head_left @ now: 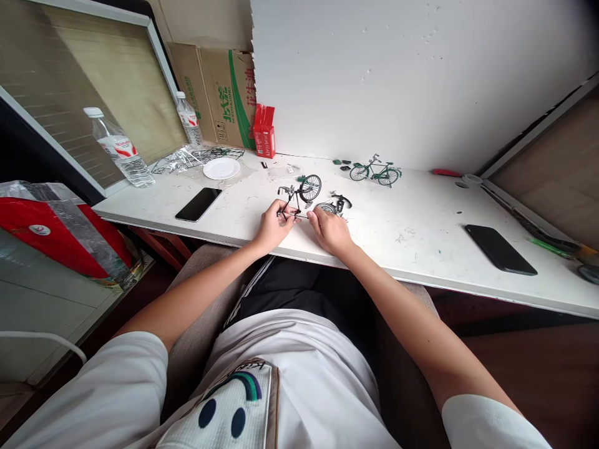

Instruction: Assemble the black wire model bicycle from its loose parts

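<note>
Near the front edge of the table, my left hand (276, 226) is closed on the dark frame of a model bicycle (296, 201). One spoked wheel (310, 188) is on it, tilted up and away from me. My right hand (330, 231) is closed around a thin-shafted tool (303, 217) that looks like a small screwdriver; its handle is hidden in my fist. The shaft points left to the frame at my left fingertips. Just beyond my right hand lie a loose spoked wheel (326, 207), partly covered, and a curved black part (345, 201).
A green model bicycle (377, 171) stands at the back, beside small dark parts (344, 162). Phones lie left (199, 204) and right (500, 249). A white lid (221, 168), parts frames (201, 157), water bottles (120, 153) and a red box (264, 132) are at the back left.
</note>
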`<action>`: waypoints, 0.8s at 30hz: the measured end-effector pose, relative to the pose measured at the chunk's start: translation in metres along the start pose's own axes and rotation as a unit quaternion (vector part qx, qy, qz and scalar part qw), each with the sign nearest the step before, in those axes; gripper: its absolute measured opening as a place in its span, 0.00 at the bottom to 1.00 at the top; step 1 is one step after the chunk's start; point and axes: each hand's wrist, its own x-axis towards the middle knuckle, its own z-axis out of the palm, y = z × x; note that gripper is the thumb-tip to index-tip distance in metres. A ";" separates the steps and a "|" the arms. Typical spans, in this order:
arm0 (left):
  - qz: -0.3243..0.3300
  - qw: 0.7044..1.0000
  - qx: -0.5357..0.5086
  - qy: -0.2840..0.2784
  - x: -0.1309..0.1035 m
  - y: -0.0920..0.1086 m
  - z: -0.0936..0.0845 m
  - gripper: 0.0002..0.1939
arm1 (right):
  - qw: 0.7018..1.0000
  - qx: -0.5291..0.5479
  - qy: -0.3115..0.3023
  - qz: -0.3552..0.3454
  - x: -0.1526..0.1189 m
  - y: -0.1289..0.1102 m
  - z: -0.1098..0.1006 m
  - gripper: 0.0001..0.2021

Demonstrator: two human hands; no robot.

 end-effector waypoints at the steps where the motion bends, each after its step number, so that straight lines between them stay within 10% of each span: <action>1: -0.004 1.000 -0.002 0.001 0.000 0.000 0.000 0.16 | 1.000 0.015 0.003 -0.001 0.000 -0.001 -0.001 0.21; 24: -0.043 0.996 -0.074 0.031 0.011 -0.007 -0.003 0.21 | 0.998 0.027 0.052 0.019 0.003 0.011 -0.010 0.29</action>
